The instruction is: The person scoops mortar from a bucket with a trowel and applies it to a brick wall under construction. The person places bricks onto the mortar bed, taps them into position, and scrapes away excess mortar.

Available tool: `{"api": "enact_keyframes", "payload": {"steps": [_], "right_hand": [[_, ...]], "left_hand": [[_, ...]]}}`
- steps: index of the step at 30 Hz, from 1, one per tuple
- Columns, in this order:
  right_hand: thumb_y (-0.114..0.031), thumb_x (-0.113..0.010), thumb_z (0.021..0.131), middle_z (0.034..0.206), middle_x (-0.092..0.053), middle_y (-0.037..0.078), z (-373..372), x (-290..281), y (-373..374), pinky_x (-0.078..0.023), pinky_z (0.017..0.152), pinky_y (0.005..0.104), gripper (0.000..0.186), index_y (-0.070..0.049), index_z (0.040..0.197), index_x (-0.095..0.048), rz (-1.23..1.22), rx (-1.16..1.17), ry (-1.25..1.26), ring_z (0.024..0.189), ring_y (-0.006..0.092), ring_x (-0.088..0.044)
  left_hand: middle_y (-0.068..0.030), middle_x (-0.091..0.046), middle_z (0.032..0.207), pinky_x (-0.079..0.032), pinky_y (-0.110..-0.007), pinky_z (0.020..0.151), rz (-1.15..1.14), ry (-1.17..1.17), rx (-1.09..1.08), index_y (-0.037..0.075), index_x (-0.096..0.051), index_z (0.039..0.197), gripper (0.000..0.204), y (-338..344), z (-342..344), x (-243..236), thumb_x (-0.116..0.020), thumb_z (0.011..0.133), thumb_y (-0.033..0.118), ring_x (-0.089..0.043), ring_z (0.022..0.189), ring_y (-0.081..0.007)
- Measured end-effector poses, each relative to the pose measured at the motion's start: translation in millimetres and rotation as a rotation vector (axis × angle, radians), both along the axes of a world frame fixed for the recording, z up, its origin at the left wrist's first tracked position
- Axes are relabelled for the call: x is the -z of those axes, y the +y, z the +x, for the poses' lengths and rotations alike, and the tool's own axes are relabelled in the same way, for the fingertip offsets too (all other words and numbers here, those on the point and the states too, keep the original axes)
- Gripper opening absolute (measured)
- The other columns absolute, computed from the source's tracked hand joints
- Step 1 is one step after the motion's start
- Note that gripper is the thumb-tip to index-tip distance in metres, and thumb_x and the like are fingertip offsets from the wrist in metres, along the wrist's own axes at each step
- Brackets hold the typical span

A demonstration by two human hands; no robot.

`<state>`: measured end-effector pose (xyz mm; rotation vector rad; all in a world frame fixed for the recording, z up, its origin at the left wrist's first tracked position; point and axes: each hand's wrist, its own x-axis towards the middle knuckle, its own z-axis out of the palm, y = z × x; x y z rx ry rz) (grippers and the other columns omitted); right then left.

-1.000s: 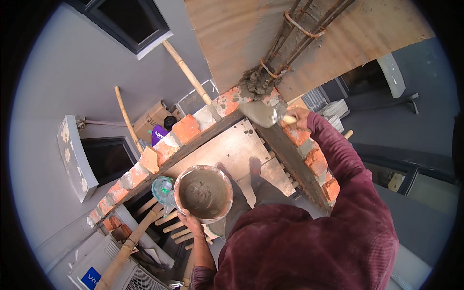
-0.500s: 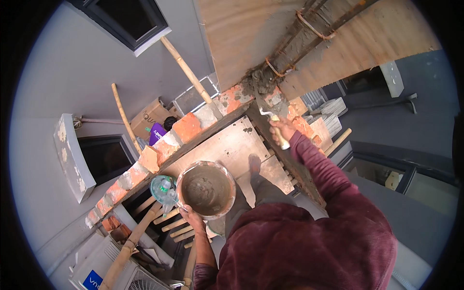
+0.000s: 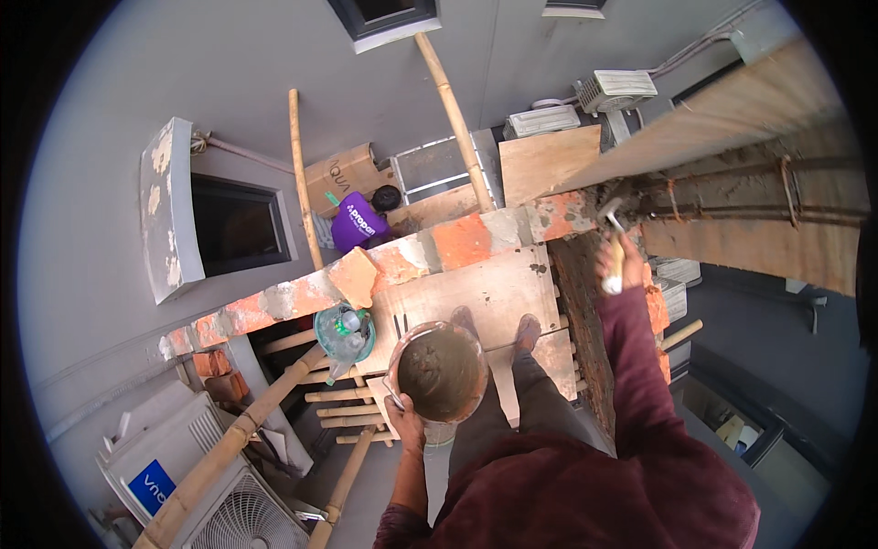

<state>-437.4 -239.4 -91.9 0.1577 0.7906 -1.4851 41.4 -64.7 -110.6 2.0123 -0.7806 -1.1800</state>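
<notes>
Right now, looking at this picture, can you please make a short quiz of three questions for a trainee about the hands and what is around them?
1. True or false: the left hand holds the mortar pan by its rim.
2. What does the right hand hold? A) a loose brick B) a trowel C) a bamboo pole
3. Fill in: a loose brick lies on top of the brick ____.

Key: 1 true; 2 B; 3 wall.

Building site: half-laid brick wall [image 3: 402, 261], bamboo scaffolding [image 3: 229, 448], mortar.
</notes>
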Motion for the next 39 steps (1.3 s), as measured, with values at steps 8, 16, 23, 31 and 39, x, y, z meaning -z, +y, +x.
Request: {"api": "enact_keyframes", "payload": {"steps": [8, 16, 23, 31, 39], "right_hand": [[-0.030, -0.050, 0.094, 0.065, -0.049, 0.000, 17, -21, 14, -0.035, 0.031, 0.0269, 0.022, -0.010, 0.104, -0.050, 0.374, -0.155, 0.323, 0.039, 0.0114, -0.042], [-0.004, -0.053, 0.082, 0.072, -0.049, 0.007, 36, -75, 156, -0.042, 0.030, 0.0300, 0.049, -0.006, 0.129, -0.040, 0.745, -0.220, 0.844, 0.040, 0.0164, -0.050], [0.005, -0.054, 0.075, 0.102, -0.058, 0.008, -9, -24, 279, -0.046, 0.073, 0.0245, 0.049, -0.003, 0.123, -0.050, 0.962, -0.274, 1.228, 0.086, 0.0156, -0.057], [-0.004, -0.055, 0.082, 0.079, -0.052, 0.008, 10, -22, 286, -0.037, 0.033, 0.0292, 0.048, -0.009, 0.129, -0.046, 1.022, -0.052, 1.237, 0.039, 0.0130, -0.043], [-0.007, -0.057, 0.085, 0.081, -0.048, 0.005, -1, -9, 322, -0.042, 0.046, 0.0282, 0.039, -0.006, 0.123, -0.047, 1.135, -0.241, 1.269, 0.056, 0.0152, -0.048]], "left_hand": [[-0.0082, -0.055, 0.100, -0.043, -0.031, 0.082, 0.148, 0.002, -0.083, 0.000, -0.048, 0.112, 0.030, 25, 58, 42, -0.060, 0.088, 0.013, -0.050, 0.090, -0.0178], [-0.0100, -0.051, 0.120, -0.042, -0.033, 0.093, 0.535, 0.062, -0.104, 0.003, -0.033, 0.134, 0.065, 74, 128, 89, -0.059, 0.074, 0.007, -0.051, 0.107, -0.0225], [-0.0066, -0.052, 0.103, -0.045, -0.036, 0.077, 0.625, -0.070, -0.360, 0.009, -0.040, 0.123, 0.046, 120, 156, 149, -0.057, 0.080, 0.009, -0.054, 0.095, -0.0202], [-0.0135, -0.057, 0.098, -0.047, -0.046, 0.073, 0.083, -0.076, 0.426, 0.007, -0.052, 0.103, 0.039, 154, 195, 150, -0.072, 0.070, 0.003, -0.058, 0.085, -0.0300], [-0.0028, -0.058, 0.103, -0.050, -0.041, 0.064, 0.368, 0.420, -0.289, 0.015, -0.052, 0.107, 0.026, 124, 166, 114, -0.060, 0.083, 0.016, -0.059, 0.084, -0.0207]]}}
